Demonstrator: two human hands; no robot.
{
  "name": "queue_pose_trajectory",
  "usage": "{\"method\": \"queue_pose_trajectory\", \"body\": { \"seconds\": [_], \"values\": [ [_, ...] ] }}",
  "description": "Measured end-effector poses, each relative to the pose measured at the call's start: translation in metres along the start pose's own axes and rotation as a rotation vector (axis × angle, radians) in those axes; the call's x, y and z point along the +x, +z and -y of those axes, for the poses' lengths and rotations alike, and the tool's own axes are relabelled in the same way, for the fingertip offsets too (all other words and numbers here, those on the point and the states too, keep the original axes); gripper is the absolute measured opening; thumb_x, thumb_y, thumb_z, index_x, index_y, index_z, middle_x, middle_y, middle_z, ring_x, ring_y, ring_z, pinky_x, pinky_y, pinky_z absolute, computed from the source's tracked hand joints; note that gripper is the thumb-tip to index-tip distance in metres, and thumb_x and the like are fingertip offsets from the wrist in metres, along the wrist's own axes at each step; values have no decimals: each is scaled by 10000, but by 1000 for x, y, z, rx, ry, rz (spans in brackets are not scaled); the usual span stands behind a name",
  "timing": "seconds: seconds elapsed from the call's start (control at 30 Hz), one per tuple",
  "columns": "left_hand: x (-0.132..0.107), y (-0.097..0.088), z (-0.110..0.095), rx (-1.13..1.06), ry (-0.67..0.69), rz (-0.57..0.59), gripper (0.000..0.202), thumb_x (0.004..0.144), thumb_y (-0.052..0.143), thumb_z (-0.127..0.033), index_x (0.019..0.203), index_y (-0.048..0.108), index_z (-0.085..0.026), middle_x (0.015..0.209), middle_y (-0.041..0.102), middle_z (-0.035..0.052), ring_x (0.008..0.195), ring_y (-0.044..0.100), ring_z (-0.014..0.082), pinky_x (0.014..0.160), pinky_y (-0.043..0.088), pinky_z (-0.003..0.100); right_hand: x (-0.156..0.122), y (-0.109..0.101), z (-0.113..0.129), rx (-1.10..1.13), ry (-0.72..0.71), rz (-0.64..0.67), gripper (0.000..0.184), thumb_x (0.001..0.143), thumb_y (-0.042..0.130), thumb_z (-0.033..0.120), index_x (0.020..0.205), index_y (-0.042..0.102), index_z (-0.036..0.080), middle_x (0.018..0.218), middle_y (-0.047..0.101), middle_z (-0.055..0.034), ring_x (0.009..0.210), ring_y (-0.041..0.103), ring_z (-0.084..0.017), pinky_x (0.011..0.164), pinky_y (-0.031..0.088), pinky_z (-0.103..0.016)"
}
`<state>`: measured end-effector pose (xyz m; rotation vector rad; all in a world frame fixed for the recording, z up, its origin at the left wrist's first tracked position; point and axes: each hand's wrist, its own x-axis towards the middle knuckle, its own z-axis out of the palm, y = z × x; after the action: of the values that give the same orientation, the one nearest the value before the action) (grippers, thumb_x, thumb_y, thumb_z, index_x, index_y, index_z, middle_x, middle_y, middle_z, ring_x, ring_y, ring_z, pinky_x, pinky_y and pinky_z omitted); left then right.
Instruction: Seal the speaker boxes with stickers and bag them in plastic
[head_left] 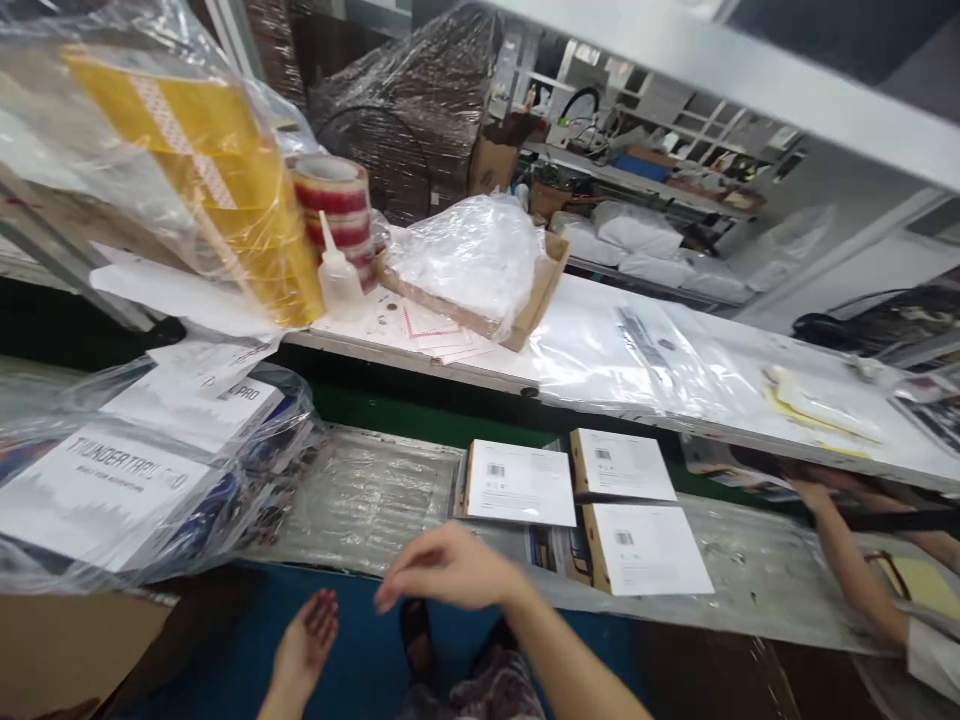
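Near the bench edge (322,560), left hand (304,642) and right hand (459,570) hover apart, half-open, empty.

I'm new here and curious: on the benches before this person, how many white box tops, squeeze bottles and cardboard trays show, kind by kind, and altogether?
Barcoded white tops: 3
Lettered white tops, under plastic: 2
Squeeze bottle: 1
Cardboard tray: 1
Total: 7, leaving out anything hidden beneath.
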<state>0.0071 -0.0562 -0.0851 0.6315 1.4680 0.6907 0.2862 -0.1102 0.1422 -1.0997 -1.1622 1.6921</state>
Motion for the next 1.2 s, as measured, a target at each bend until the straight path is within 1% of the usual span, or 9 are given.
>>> {"method": "queue_pose_trajectory", "body": {
  "seconds": [0.07,0.17,0.3,0.5,0.6,0.73,0.87,1.07,1.2],
  "values": [
    [-38,33,10,-2,-127,52,248,547,752,-482,657,643,-288,574,544,14,494,515,198,526,428,342,-53,-70,62,-288,-173,-468,333,964,641,523,957,779,220,984,799,-54,982,754,-233,958,581,-398],
    [-87,78,-36,169,-118,438,466,638,780,-642,546,544,-252,470,291,-43,445,245,128,504,294,305,-97,-177,118,-863,-300,-1094,336,905,710,445,1160,740,228,1295,733,-98,1277,643,-282,1144,461,-481],
    [-148,140,-148,451,174,938,475,876,678,-658,671,603,-237,583,466,-13,560,360,158,631,374,316,-110,-260,126,-1175,-113,-1102,184,941,639,302,1024,752,183,1245,754,-121,1193,672,-286,1052,508,-450],
    [-214,289,-228,230,646,927,407,895,685,-605,912,715,-199,793,666,64,729,598,209,661,477,313,-128,-269,135,-1246,-262,-1279,376,1059,428,354,1020,745,155,1116,739,-171,1133,636,-324,1007,476,-487],
    [-220,379,-242,79,494,840,566,800,816,-573,1201,674,-199,1180,712,145,1100,687,284,827,560,331,-144,-261,142,-1277,-283,-1282,404,1065,403,359,992,749,165,995,734,-146,987,663,-293,895,505,-429],
    [-217,459,-260,-16,191,777,619,819,786,-627,1196,603,-171,1135,694,171,963,752,273,796,603,371,-158,-244,132,-1287,-259,-1174,342,1050,448,331,994,750,183,989,736,-117,953,678,-255,849,507,-363],
    [-219,480,-261,-24,306,763,448,747,899,-411,1001,625,-164,965,706,90,788,741,201,723,594,330,-168,-229,115,-1250,-233,-1061,253,1015,503,260,1009,748,197,1030,752,-90,883,694,-206,813,519,-321],
    [-234,461,-262,27,582,802,331,760,863,-375,941,705,-146,876,726,67,760,719,179,641,530,256,-216,-238,147,-1040,-292,-773,301,1010,550,399,976,781,209,870,784,-47,803,735,-191,767,573,-315],
    [-264,439,-266,316,935,1024,364,857,761,-497,993,768,-159,887,756,76,596,604,139,569,448,271,-245,-248,194,-1163,-569,-755,492,956,471,216,1419,636,246,1438,656,-88,1334,621,-261,1078,525,-472]
  ]
}}
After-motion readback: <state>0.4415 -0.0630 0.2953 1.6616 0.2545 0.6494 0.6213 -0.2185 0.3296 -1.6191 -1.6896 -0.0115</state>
